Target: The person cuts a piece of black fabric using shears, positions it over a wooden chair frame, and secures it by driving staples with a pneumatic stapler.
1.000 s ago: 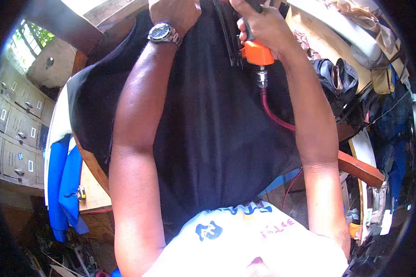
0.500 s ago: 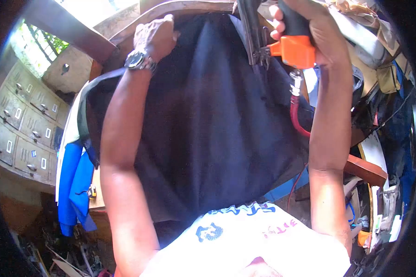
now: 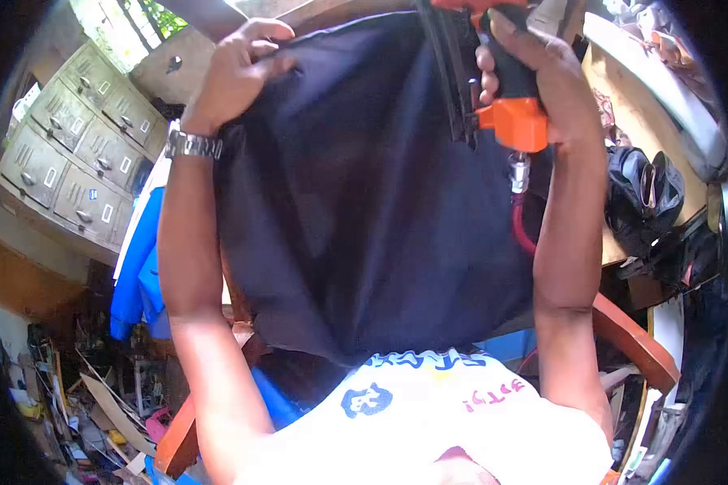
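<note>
A black cloth (image 3: 364, 186) spreads in front of me, its far edge curving across the top of the view. At its upper left corner is my left hand (image 3: 239, 77), fingers bent and apart, the fingertips by the cloth's edge. A metal-band watch (image 3: 194, 145) is on that wrist. My right hand (image 3: 554, 77) is wrapped around the black grip of an orange-and-black air staple gun (image 3: 519, 123). Its dark magazine (image 3: 453, 73) hangs over the cloth's right part. A red air hose (image 3: 520, 222) runs down from the metal fitting on the handle's end.
Metal lockers (image 3: 81, 141) stand on the left, with blue cloth (image 3: 141, 275) hanging nearby. Wooden frame parts (image 3: 635, 343) show at lower right. A black bag (image 3: 643, 194) lies on a bench at right. Scraps (image 3: 97, 412) clutter the floor at lower left.
My left hand has shifted left and its fingers have loosened from a closed shape. The staple gun has come slightly lower in view. The view has shifted, with the cloth's edge now more visible.
</note>
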{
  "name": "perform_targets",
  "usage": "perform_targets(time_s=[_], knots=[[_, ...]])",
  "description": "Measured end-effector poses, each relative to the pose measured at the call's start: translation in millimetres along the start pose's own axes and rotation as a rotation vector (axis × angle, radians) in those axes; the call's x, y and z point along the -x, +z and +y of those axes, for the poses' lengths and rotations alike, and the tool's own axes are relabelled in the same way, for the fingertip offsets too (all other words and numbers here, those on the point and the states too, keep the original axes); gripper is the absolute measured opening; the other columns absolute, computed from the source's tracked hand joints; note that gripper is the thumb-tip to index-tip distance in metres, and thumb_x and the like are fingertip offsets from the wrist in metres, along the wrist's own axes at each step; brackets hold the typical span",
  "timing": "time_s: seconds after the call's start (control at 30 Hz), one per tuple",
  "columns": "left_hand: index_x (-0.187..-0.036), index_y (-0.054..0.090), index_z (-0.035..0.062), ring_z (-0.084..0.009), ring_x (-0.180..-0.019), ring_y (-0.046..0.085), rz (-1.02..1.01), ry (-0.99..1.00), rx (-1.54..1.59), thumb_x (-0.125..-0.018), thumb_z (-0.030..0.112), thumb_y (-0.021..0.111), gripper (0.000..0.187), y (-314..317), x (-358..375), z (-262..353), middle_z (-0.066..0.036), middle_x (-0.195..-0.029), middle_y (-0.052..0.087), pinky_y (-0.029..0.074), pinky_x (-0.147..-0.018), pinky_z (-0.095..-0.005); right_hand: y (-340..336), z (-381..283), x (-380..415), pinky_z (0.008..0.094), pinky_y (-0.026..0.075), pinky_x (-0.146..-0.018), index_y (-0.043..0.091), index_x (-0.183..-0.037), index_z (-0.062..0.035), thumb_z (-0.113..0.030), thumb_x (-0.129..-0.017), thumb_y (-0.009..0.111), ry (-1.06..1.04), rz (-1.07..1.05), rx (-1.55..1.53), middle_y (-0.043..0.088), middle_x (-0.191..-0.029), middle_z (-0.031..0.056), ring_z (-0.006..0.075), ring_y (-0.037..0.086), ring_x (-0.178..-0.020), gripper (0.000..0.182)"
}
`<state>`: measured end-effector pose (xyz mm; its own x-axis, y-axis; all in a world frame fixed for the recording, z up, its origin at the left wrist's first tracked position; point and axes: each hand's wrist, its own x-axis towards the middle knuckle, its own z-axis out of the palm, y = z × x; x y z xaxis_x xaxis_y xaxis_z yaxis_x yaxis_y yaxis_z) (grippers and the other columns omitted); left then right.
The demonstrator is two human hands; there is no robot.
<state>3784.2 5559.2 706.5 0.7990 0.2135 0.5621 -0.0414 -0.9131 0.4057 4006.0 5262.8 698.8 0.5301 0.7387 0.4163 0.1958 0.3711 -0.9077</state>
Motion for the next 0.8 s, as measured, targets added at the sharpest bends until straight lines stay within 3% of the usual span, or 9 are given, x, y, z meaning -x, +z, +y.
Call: perform_targets(time_s=[0.07,0.17,0.2,0.33,0.43,0.47,0.6,0.67,0.8], knots=[[-0.13,0.06,0.0087,-0.007,-0.094,0.064,-0.126,0.0,0.239,-0.098,0.009,0.068,0.033,7.5,9.3,-1.8,-0.004,-0.113,0.072,0.049,-0.077,-0.0229,-1.7,8.6,0.8,0.0303,0.06,-0.058,0.064,-0.113,-0.0027,-0.03,-0.099,0.07,0.033,-0.029,-0.029,0.068,-0.081,0.0066,0.0124,0.066,-0.061,0.031],[-0.125,0.063,0.0085,-0.0074,-0.094,0.063,0.344,-0.108,0.034,-0.097,0.0,0.062,0.03,11.1,9.2,-10.4,-0.004,-0.11,0.07,0.051,-0.081,-0.0239,-7.2,20.2,-7.2,0.0303,0.059,-0.059,0.065,-0.11,-0.0025,-0.033,-0.096,0.073,0.071,-0.026,-0.01,0.068,-0.08,0.0064,0.0118,0.066,-0.061,0.034],[-0.121,0.066,0.0125,-0.0108,-0.089,0.066,0.398,-0.073,0.184,-0.095,-0.003,0.057,0.032,13.8,1.2,-21.9,-0.007,-0.111,0.073,0.051,-0.08,-0.0272,-9.2,24.3,-10.9,0.0297,0.058,-0.059,0.068,-0.104,-0.0027,-0.036,-0.094,0.075,0.058,-0.012,0.025,0.067,-0.079,0.0056,0.0112,0.066,-0.062,0.036],[-0.108,0.074,0.0162,-0.0269,-0.086,0.069,0.508,0.319,-0.446,-0.091,0.001,0.058,0.028,25.3,-17.1,-41.8,-0.01,-0.1,0.071,0.054,-0.073,-0.037,-10.6,27.2,-17.5,0.0269,0.056,-0.058,0.071,-0.096,-0.004,-0.043,-0.092,0.076,0.014,0.059,0.063,0.066,-0.075,0.0042,0.0098,0.065,-0.061,0.04],[-0.109,0.075,0.0207,-0.0268,-0.086,0.068,0.564,0.212,-0.624,-0.093,0.011,0.061,0.024,41.6,-9.1,-11.7,-0.008,-0.091,0.068,0.055,-0.072,-0.0398,-9.8,13.9,-18.0,0.0252,0.054,-0.053,0.066,-0.11,-0.0014,-0.035,-0.095,0.075,-0.097,0.108,0.167,0.067,-0.081,0.0039,0.0096,0.064,-0.059,0.038],[-0.112,0.076,0.0255,-0.026,-0.085,0.068,0.569,0.114,-0.625,-0.095,0.026,0.066,0.019,43.8,-8.6,-12.0,-0.007,-0.09,0.067,0.056,-0.072,-0.0395,-18.6,7.5,-24.3,0.03,0.055,-0.067,0.069,-0.114,-0.0073,-0.03,-0.097,0.071,-0.06,0.116,0.252,0.067,-0.084,0.003,0.0125,0.067,-0.07,0.029],[-0.116,0.076,0.0255,-0.0256,-0.084,0.066,0.614,0.05,-0.863,-0.095,0.04,0.068,0.027,53.7,-18.4,-23.1,-0.004,-0.093,0.067,0.053,-0.069,-0.0417,28.0,-66.3,-21.0,0.023,0.048,-0.053,0.069,-0.089,-0.0063,-0.033,-0.087,0.081,-0.163,0.145,0.635,0.063,-0.069,-0.0006,0.0069,0.06,-0.055,0.029],[-0.118,0.077,0.0243,-0.0246,-0.088,0.065,0.648,0.057,-1.029,-0.096,0.047,0.067,0.033,57.3,-24.5,-26.6,-0.004,-0.098,0.067,0.05,-0.073,-0.0424,40.9,-82.5,-19.5,0.0253,0.05,-0.054,0.069,-0.091,-0.0057,-0.028,-0.088,0.08,-0.287,0.068,0.758,0.065,-0.07,-0.0003,0.0088,0.063,-0.058,0.024],[-0.109,0.079,0.0246,-0.0236,-0.105,0.06,0.632,0.031,-1.063,-0.096,0.043,0.066,0.026,62.8,-28.2,-30.1,-0.001,-0.103,0.068,0.042,-0.09,-0.0478,67.4,-93.0,-7.7,0.0288,0.053,-0.058,0.071,-0.101,-0.0066,-0.017,-0.087,0.073,-0.592,-0.075,1.508,0.069,-0.076,0.0035,0.0169,0.068,-0.064,0.017]])
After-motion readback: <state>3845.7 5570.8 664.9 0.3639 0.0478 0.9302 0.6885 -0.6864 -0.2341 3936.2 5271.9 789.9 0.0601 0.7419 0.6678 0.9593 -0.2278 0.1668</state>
